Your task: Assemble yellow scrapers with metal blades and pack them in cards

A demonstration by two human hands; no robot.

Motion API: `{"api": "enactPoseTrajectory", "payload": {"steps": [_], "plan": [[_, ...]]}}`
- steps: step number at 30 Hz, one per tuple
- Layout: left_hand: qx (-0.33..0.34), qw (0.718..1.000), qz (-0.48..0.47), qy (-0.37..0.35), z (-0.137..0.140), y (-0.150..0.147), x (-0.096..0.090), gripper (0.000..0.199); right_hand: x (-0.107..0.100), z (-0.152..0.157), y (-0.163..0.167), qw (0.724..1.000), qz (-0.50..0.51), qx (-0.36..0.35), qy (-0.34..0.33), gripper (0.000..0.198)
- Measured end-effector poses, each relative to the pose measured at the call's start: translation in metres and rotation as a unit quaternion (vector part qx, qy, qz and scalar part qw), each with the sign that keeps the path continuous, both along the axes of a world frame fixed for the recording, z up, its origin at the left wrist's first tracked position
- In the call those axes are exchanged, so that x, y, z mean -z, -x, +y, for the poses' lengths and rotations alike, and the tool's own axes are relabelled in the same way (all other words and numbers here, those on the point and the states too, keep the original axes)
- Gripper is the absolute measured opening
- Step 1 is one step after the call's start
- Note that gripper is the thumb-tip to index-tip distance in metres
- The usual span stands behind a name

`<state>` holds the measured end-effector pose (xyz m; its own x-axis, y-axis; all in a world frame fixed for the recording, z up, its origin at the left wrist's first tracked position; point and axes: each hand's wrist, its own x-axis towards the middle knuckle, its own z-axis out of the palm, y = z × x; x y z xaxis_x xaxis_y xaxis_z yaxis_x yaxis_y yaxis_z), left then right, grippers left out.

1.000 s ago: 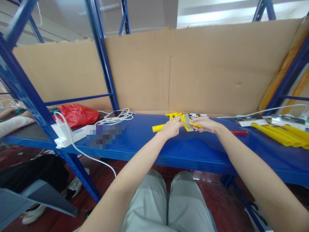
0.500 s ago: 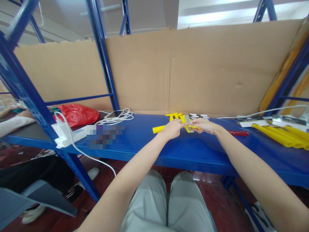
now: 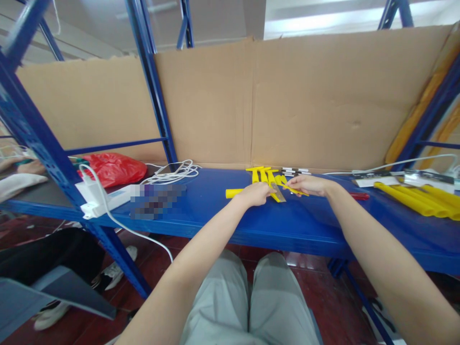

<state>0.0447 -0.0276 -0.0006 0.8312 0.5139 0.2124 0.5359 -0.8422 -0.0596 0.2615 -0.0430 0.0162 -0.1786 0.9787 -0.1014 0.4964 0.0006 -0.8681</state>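
My left hand (image 3: pixel 257 193) is closed around a yellow-handled scraper. The round end of its yellow handle (image 3: pixel 233 193) sticks out on the left, and a flat grey metal blade (image 3: pixel 278 193) shows past the fingers on the right. My right hand (image 3: pixel 305 184) pinches a thin yellow piece (image 3: pixel 297 191), slanting down to the right beside the blade. Just behind both hands, several yellow T-shaped pieces (image 3: pixel 264 170) lie on the blue shelf (image 3: pixel 212 211). Fingers cover part of the scraper.
Small black-and-white items (image 3: pixel 294 171) lie by the cardboard wall (image 3: pixel 305 100). Rightward are a red tool (image 3: pixel 360 196) and several yellow tubes (image 3: pixel 413 201). On the left are a white power strip (image 3: pixel 115 199), coiled cable (image 3: pixel 176 171), red bag (image 3: pixel 115 167) and another person's hand (image 3: pixel 31 167).
The blade has swung down and toward me. My right hand, with the thin yellow piece, has shifted slightly right, and that piece now slants more. More of the T-shaped pieces behind is visible.
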Motion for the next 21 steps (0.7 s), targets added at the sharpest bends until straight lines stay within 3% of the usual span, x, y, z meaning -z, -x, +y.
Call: {"api": "enactPoseTrajectory", "payload": {"steps": [4, 13, 21], "plan": [[-0.024, 1.000, 0.017, 0.000, -0.004, 0.000, -0.001, 0.035, 0.001, 0.001, 0.002, 1.000, -0.004, -0.006, -0.019, 0.007], [-0.031, 0.999, 0.014, -0.008, -0.006, -0.003, 0.001, 0.034, 0.006, 0.013, 0.000, 0.981, -0.126, 0.044, -0.142, 0.007], [-0.052, 0.998, 0.033, 0.002, -0.011, -0.002, -0.004, 0.034, 0.008, 0.015, 0.001, 0.985, -0.141, 0.056, -0.082, 0.019]]}}
